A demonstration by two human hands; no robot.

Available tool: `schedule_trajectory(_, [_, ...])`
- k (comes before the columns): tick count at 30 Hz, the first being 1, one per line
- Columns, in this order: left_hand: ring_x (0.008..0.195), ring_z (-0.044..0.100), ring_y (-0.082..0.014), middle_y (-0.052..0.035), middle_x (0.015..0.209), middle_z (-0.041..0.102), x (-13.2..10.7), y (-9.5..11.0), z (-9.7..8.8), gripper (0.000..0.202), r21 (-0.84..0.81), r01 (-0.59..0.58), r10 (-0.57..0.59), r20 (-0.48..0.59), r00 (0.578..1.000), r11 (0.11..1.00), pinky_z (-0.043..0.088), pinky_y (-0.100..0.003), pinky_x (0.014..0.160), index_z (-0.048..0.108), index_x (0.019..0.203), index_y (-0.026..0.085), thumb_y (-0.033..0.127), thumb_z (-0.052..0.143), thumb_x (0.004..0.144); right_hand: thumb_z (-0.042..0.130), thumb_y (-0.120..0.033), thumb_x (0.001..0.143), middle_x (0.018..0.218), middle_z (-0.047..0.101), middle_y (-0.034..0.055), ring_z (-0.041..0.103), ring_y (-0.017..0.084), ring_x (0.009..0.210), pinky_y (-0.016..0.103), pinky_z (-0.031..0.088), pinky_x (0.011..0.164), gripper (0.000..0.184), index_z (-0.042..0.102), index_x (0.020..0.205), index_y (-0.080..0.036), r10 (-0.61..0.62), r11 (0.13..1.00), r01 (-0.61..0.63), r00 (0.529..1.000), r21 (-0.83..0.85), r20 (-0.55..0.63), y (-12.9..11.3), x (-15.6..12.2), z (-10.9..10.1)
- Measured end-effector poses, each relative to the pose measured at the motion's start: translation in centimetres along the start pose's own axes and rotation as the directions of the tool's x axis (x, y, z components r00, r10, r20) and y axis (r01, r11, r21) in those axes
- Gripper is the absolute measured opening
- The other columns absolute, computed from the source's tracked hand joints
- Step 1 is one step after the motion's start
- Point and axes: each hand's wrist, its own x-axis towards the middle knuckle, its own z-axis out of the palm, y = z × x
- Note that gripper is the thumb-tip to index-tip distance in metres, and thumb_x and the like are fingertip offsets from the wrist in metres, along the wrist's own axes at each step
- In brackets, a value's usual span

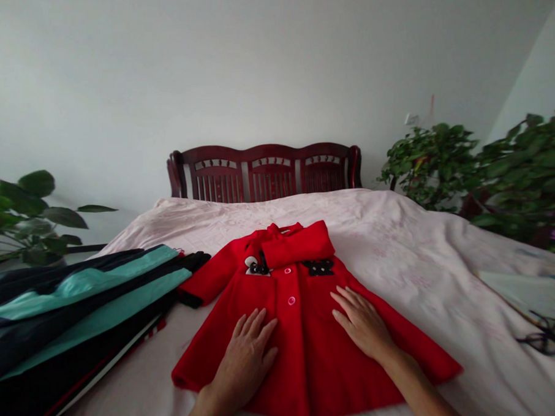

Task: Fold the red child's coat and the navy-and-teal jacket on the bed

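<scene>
A red coat (290,342) with pink buttons and black patches lies front up on the bed, its skirt flared toward me. One sleeve (302,247) is folded across the chest. The other sleeve (216,272) stretches out to the left, and its dark cuff lies close to the pile of clothes. My left hand (249,356) rests flat on the left side of the skirt with its fingers extended. On the right side, my right hand (360,321) also lies on the cloth, fingers stretched out below a black dotted patch. Neither hand grips anything.
Dark and teal folded clothes (92,289) are stacked at the left. A pale sheet (399,252) covers the bed. Black-handled scissors (545,334) lie at the right edge beside a flat board (515,289). Leafy plants (436,158) flank the wooden headrest (271,165).
</scene>
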Motion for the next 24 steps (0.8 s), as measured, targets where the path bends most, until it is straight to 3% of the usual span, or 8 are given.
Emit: schedule_trajectory(24, [0.147,0.032,-0.0259,-0.0062,0.159,0.039,0.01,0.05,-0.17,0.053,0.019,-0.001,0.001,0.003,1.000,1.000,0.027,-0.052,0.121,0.043,0.147,0.034,0.036,0.051,0.095,0.043,-0.041,0.095,0.149,0.050,0.0071,0.040,0.026,0.142,0.048,0.035,0.115,0.049,0.057,0.138,-0.024,-0.008,1.000,0.008,1.000,0.002,-0.014,0.01,-0.02,0.06])
